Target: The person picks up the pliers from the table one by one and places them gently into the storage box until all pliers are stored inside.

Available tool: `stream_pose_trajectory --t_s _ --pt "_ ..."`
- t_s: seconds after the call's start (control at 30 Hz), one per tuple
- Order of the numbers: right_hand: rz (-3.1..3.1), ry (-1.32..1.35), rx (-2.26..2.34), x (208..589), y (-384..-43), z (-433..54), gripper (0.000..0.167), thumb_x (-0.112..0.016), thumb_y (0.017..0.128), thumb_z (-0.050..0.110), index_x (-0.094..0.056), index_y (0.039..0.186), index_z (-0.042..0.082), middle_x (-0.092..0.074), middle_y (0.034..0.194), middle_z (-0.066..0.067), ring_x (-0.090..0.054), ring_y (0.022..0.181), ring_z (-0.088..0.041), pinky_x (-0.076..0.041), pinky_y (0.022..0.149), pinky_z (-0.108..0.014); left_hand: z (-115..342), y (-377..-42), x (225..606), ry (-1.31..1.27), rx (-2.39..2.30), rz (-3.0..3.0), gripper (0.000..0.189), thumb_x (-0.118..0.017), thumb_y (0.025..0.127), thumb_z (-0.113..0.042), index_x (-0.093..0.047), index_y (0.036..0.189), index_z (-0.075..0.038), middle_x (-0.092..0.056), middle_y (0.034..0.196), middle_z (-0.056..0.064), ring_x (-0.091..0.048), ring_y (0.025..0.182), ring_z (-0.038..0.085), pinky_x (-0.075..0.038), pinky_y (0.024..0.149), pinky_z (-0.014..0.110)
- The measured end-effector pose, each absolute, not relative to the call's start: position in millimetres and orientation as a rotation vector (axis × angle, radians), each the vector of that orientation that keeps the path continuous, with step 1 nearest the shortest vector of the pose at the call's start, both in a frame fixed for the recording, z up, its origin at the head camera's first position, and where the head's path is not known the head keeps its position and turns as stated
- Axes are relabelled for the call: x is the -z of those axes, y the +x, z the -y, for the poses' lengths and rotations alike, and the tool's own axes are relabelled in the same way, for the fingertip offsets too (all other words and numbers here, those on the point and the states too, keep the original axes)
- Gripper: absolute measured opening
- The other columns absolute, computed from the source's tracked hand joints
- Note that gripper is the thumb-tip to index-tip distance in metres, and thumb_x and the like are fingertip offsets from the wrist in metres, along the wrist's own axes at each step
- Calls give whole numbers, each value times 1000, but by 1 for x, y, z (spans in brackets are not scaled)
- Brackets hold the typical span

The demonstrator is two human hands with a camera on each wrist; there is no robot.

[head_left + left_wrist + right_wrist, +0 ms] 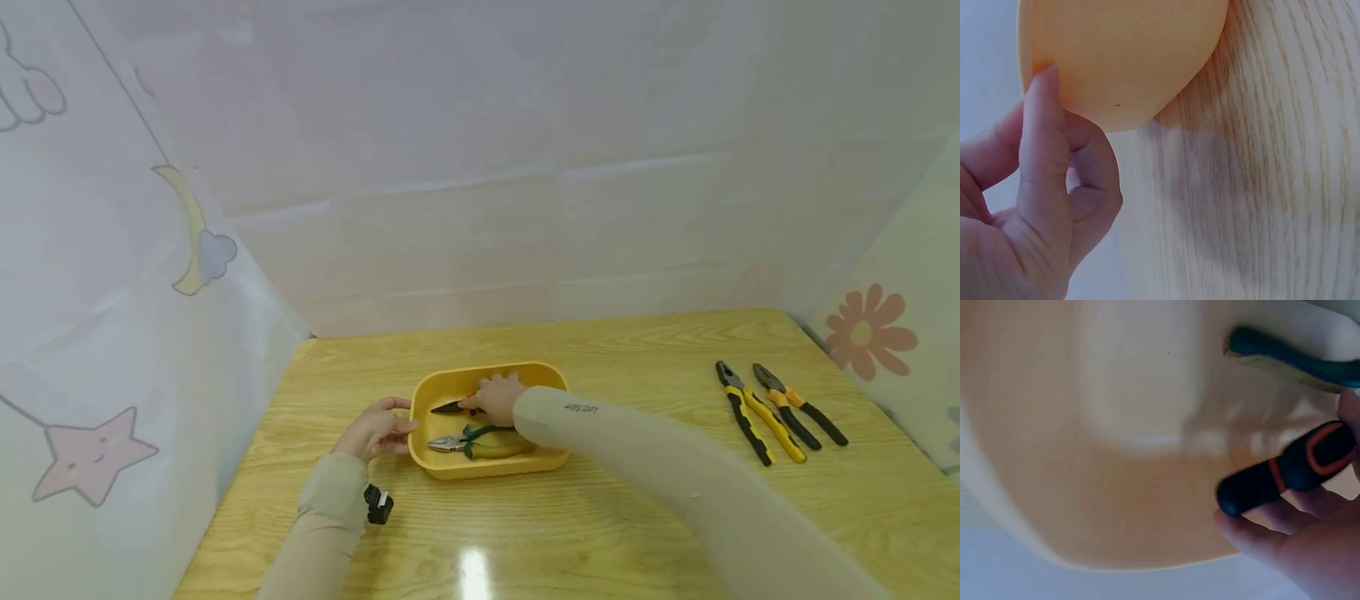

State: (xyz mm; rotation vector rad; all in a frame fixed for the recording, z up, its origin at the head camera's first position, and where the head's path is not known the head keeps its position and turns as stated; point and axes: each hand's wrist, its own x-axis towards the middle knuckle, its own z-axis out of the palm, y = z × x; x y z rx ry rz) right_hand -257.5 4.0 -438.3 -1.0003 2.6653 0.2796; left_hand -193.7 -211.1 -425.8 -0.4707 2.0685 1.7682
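Observation:
A yellow plastic basket (491,472) stands on the wooden table, its left end held by my left hand (378,429). In the left wrist view, the thumb presses the basket's wall (1129,56) close to the rim, with other fingers curled beside it. Inside the basket, my right hand (497,398) grips dark-jawed long-nose pliers (447,407). Their black handle with orange trim (1310,459) lies across the fingers in the right wrist view. Nearer me in the basket are combination pliers (480,442) with green and yellow handles, partly covered by my right sleeve.
At the table's right side lie pliers with yellow and black handles (759,414) and, beside them, pliers with orange and black handles (800,406). A small black device (378,505) is at my left wrist. White printed sheets (480,208) hang behind the table and along its sides.

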Motion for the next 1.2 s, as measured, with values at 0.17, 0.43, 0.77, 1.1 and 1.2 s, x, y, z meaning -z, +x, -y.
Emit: stream_pose_trajectory --t_s 0.17,0.43,0.77,1.1,1.2 --pt "-2610 -913 -292 443 -258 -1 56 -58 99 29 -36 149 42 -43 146 -6 -41 131 -34 -37 103 -57 210 -194 427 -478 -1776 -2071 44 -56 93 6 -45 136 2 -57 96 20 -58 68 20 -54 53 25" --pt "-2560 -934 -399 447 -261 -2 56 -49 102 31 -26 151 45 -37 150 -4 -36 135 -30 -37 105 -51 210 -194 427 -505 -1766 -2084 43 -57 93 5 -47 134 1 -58 93 18 -58 67 19 -53 52 25" --pt "-2602 -1077 -182 426 -255 -28 55 -53 101 12 -38 150 30 -43 146 -9 -40 133 -32 -37 106 -50 209 -193 425 -506 -1754 -2078 44 -57 94 5 -46 136 1 -59 89 15 -58 64 17 -53 51 24" --pt "-2639 -1263 110 398 -239 -73 49 -60 97 9 -48 144 12 -57 126 -13 -54 114 -31 -45 97 -45 207 -194 424 -481 -1718 -2102 47 -57 94 5 -42 138 3 -58 92 17 -58 64 18 -53 52 24" --pt "-2689 -1343 105 396 -232 -82 50 -63 95 10 -49 143 12 -59 123 -13 -55 111 -31 -46 95 -46 208 -193 425 -479 -1728 -2097 47 -57 94 5 -42 138 3 -58 90 16 -58 64 17 -54 53 25"
